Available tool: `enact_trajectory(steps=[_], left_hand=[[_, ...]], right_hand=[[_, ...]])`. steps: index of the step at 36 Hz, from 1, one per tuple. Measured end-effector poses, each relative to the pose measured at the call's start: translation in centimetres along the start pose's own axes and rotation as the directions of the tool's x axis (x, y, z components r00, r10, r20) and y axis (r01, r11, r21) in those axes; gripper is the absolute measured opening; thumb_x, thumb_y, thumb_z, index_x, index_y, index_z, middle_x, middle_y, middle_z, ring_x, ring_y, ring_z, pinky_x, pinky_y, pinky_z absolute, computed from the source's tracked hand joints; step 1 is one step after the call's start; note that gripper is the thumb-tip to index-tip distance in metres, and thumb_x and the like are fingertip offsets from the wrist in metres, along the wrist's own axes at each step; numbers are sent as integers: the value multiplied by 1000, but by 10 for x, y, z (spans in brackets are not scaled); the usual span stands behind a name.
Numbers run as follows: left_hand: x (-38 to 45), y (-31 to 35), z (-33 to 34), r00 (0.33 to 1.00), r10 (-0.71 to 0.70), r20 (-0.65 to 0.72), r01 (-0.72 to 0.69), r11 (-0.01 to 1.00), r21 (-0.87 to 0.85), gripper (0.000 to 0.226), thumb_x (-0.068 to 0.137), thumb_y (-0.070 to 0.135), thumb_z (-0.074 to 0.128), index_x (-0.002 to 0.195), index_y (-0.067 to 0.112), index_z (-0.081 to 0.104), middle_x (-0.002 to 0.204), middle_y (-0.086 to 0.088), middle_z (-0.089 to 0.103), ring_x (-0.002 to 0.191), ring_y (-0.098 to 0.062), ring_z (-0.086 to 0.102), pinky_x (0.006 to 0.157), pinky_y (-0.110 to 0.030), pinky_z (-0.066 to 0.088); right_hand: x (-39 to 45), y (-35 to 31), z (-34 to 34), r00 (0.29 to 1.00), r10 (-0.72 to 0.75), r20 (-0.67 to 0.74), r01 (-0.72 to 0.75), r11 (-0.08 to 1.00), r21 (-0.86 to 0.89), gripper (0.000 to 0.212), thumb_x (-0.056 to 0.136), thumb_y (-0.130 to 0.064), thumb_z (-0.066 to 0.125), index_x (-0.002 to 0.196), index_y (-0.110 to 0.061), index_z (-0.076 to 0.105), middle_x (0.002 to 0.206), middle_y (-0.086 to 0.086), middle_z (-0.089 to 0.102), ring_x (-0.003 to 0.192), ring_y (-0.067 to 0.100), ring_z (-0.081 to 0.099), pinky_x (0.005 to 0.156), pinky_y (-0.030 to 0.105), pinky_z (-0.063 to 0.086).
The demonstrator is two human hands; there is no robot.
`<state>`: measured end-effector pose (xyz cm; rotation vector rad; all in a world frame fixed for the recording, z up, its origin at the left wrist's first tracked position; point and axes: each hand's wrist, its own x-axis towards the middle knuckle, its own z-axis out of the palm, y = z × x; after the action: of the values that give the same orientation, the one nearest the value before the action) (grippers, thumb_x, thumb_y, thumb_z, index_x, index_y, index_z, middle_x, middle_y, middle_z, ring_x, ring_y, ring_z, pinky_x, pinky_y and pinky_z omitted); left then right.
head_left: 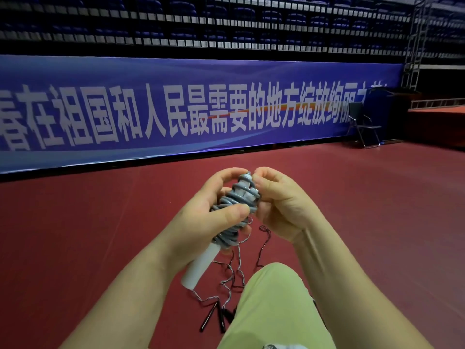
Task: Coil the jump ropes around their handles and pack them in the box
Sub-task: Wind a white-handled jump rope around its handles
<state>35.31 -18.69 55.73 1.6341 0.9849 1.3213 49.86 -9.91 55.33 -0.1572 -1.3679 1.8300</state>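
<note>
At the centre of the frame I hold a jump rope (234, 205): grey cord wound in uneven loops round two pale handles (201, 265) held side by side, tilted from lower left to upper right. The bare handle ends stick out at lower left; a narrow grey tip shows at the top of the coil. A second rope (235, 270), thin and twisted, lies loose on the red floor (100, 235) below, its dark handles (214, 317) near my knee (274, 306).

My fingers cover the coil's far side, so I cannot tell where the cord ends. The thin rope's right part is hidden behind my knee.

My left hand (201, 215) is clamped round the coil, thumb pressed across the loops. My right hand (279, 200) pinches the cord near the top, fingers curled.
</note>
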Motion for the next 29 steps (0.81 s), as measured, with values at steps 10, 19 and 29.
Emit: enact_trajectory(steps=[10, 19, 29], left_hand=[[5, 5, -4, 1000, 9, 9, -9, 1000, 17, 51, 74, 20, 61, 123, 32, 52, 94, 7, 70, 76, -12, 68, 61, -23, 54], [4, -12, 11, 999, -46, -11, 43, 979, -201, 50, 74, 20, 60, 124, 23, 54, 89, -6, 67, 70, -21, 65, 42, -27, 47], [9, -20, 14, 997, -82, 11, 82, 987, -139, 52, 72, 25, 68, 122, 26, 56, 88, 2, 70, 67, -15, 62, 51, -30, 49]], right_hand=[[1, 2, 11, 993, -94, -77, 96, 995, 19, 25, 60, -23, 82, 77, -14, 67, 79, 7, 66, 68, 19, 63, 60, 27, 56], [-9, 14, -2, 981, -81, -176, 83, 997, 6, 19, 76, -12, 76, 89, -8, 63, 85, 12, 63, 69, 22, 62, 52, 25, 52], [-5, 20, 1, 954, -82, -288, 108, 991, 77, 15, 74, -19, 67, 79, -10, 56, 70, 6, 64, 60, 19, 61, 53, 27, 54]])
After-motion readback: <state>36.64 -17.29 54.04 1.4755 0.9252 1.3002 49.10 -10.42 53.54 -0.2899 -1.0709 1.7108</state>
